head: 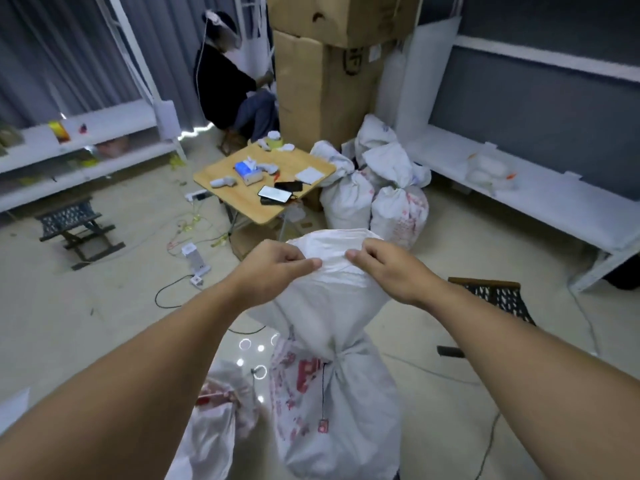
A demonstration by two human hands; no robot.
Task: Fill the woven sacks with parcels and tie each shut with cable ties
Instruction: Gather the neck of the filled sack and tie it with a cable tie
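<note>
Head view: both hands hold the loose top of a white sack [329, 393] that stands on the floor just in front of the person. The left hand [273, 268] pinches the upper edge of the fabric, its grip closed on it with thumb forward and fingers curled under. The right hand [388, 265] does the same on the other side, its fingertips folded into the cloth and mostly hidden. Below the hands the sack is cinched at a neck, where a dark tie [323, 379] hangs down with a small red tag; whether it is a cable tie is hard to tell. The sack's bottom is cut off by the frame edge, and its contents are hidden. A second sack [214, 427] lies just left of it, partly cut off and blurred. Further back, tied sacks [374, 188] are heaped beside stacked boxes [322, 81]. A wooden surface [214, 176] carries a phone [275, 194] and small pale items too blurred to name. A seated person [235, 95] is partly hidden behind the boxes.
</note>
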